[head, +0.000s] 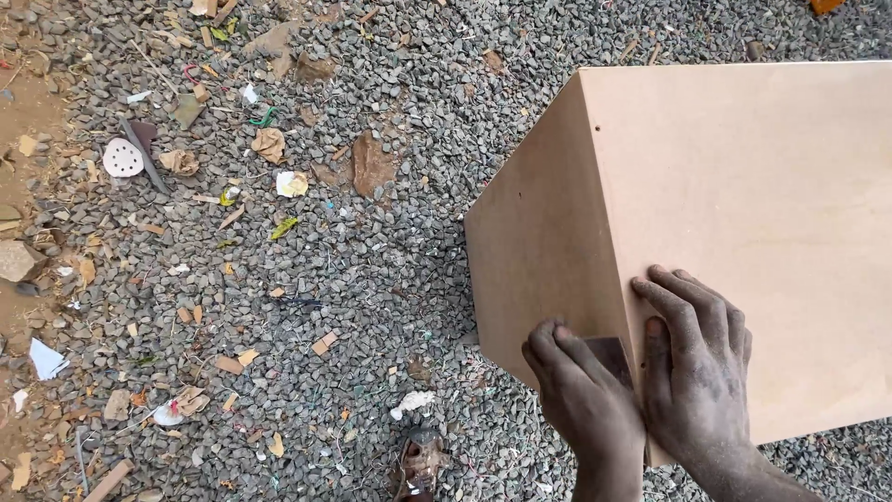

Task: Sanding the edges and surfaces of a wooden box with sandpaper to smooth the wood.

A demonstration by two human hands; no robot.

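Dusty left hand pressing what looks like a dark piece of sandpaper against the box corner, right hand flat with fingers spread on top, pale board box standing on gravel ground, white sanding disc among far litter.

Wooden box: ran off the right edge of the view; its underside and far faces were hidden.
Sandpaper piece: mostly covered by the left hand, only a dark corner showed.
Both forearms: cut off at the bottom edge.
Sandal: cropped by the bottom edge.
Orange object: clipped at the top edge, too little visible to identify.
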